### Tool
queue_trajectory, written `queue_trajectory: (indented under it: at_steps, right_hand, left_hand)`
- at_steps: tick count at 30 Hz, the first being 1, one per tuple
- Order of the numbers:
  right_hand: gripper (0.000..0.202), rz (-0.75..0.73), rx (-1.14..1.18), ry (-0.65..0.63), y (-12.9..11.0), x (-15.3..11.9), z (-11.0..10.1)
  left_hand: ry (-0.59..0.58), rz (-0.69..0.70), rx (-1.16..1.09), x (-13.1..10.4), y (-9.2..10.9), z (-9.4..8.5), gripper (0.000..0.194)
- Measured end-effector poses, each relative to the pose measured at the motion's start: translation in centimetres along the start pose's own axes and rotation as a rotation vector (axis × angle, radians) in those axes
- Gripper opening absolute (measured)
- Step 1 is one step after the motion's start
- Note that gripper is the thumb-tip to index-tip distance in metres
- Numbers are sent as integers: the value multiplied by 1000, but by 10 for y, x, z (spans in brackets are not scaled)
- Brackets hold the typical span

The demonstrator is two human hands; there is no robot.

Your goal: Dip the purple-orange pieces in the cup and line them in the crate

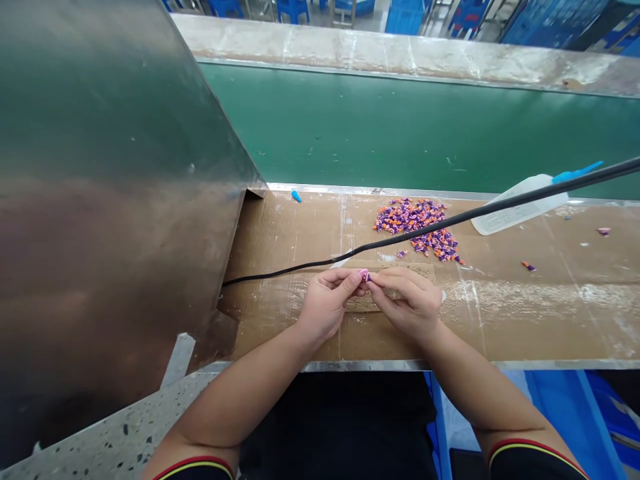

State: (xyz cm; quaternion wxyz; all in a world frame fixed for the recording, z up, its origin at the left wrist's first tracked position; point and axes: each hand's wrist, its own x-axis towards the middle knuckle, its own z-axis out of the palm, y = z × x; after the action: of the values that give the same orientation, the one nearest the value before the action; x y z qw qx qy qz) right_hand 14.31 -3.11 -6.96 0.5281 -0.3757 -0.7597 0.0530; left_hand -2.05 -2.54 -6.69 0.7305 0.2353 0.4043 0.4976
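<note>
Over the cardboard-covered bench, my left hand (327,300) is closed, pinching a small pink-and-purple piece (365,275) between thumb and fingers. My right hand (410,299) meets it from the other side, its thumb and fingertips closed on the purple end of the same piece. The piece is too small to tell its exact kind. Beyond my hands lies a pile of small purple, orange and pink pieces (413,220). One loose purple-and-orange piece (529,266) lies off to the right, and a pinkish piece (604,231) is farther right.
A black cable (480,213) runs slantwise above the bench. Behind it lies a white squeeze bottle (520,203) with a blue tip. A small blue cap-like piece (297,196) lies far left. A metal housing (100,233) walls off the left; a green conveyor belt (350,127) runs beyond.
</note>
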Motion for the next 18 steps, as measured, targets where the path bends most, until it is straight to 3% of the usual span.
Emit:
queue_trajectory:
  at_steps: [5,12,18]
  right_hand:
    - [23,16,-15,5,-1,-1,1]
    - [39,-6,-39,15,-8,-3,2]
    - [31,-31,-61,21,-13,-1,1]
  left_hand:
    - [3,100,111,-1,-4,-4,48]
    - [38,332,345,-8,-2,-3,33]
    - [35,416,415,-14,-2,-3,24]
